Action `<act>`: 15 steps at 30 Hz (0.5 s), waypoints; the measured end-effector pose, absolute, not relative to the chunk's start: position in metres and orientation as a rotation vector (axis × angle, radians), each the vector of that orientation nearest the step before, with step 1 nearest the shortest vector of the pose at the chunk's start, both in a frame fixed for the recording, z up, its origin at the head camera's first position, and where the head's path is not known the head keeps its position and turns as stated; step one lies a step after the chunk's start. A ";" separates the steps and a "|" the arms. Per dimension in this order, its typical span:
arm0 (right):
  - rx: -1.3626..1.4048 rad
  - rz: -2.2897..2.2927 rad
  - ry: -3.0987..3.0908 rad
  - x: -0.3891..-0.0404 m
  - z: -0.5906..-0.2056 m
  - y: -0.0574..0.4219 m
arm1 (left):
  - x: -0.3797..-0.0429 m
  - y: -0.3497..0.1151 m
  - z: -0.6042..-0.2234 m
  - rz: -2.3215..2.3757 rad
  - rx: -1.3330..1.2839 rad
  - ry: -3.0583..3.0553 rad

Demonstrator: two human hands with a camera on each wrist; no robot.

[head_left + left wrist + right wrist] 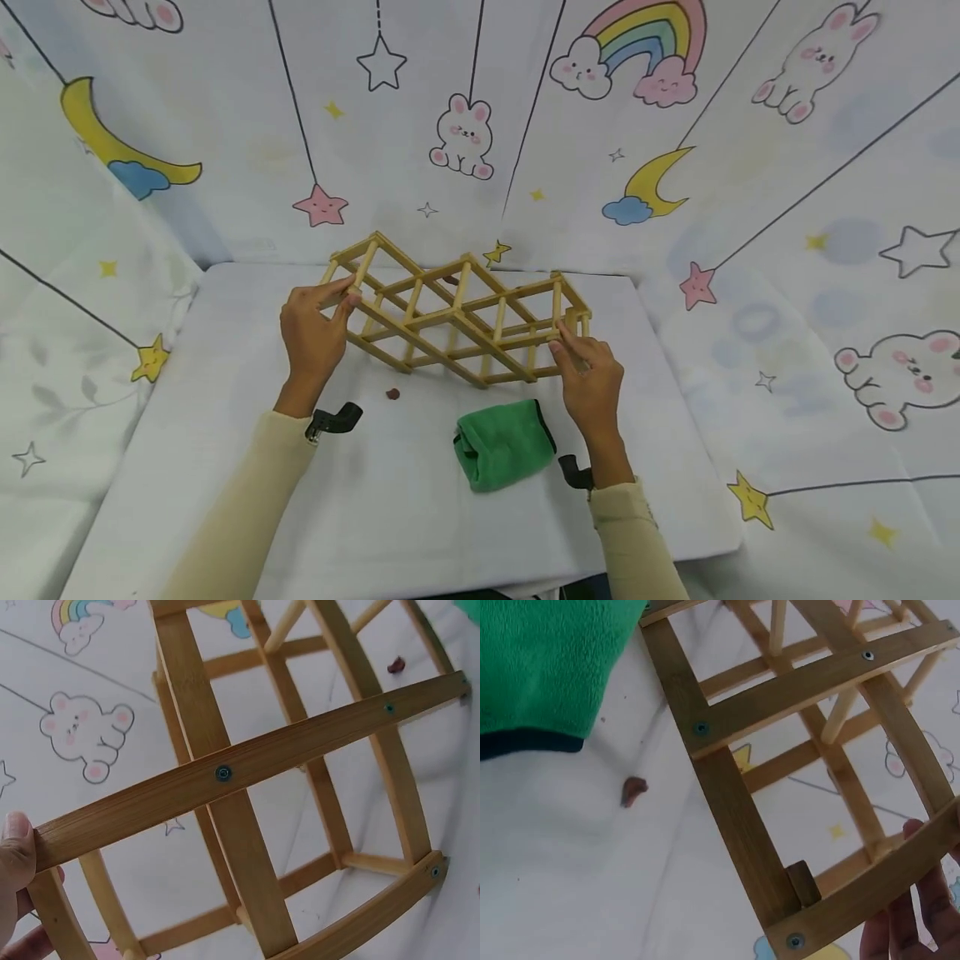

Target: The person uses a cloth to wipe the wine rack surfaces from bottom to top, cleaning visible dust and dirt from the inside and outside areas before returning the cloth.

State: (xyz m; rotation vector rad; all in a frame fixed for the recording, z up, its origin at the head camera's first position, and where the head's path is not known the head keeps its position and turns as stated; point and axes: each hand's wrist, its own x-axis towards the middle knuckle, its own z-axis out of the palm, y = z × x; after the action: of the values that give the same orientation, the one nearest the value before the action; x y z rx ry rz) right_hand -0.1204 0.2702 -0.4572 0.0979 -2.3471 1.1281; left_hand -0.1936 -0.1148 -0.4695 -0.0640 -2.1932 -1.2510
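Note:
A folding wooden lattice rack (456,315), made of slats and round dowels, is spread out in a zigzag over the far part of the table. At its left end my left hand (313,333) pinches a corner between thumb and fingers. My right hand (596,379) grips the right end in the same way. The left wrist view shows the thumb (15,862) at a slat's tip, beside riveted crossing slats (127,814). In the right wrist view, fingers (930,915) curl behind the end slat, and a small wooden block (804,883) stands near that corner.
A folded green cloth (510,446) with dark edging lies in front of the rack, near my right forearm. A small reddish-brown bit (393,394) lies on the white table (375,517). A patterned fabric backdrop (247,150) rises behind the table.

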 end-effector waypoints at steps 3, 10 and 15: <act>0.119 1.128 -2.371 -0.113 -0.456 0.264 | -0.209 -0.119 -0.468 -1.259 -0.049 -2.229; 0.136 1.078 -2.383 -0.092 -0.464 0.260 | -0.216 -0.109 -0.468 -1.204 0.086 -2.180; 0.018 1.186 -2.299 -0.077 -0.479 0.267 | -0.173 -0.063 -0.476 -1.194 -0.004 -2.012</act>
State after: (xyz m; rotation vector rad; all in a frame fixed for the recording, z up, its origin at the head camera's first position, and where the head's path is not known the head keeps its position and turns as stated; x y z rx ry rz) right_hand -0.0771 0.2670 -0.4793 0.0184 -2.2994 1.1862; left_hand -0.1727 -0.0631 -0.4755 -0.0039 -2.0125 -1.1936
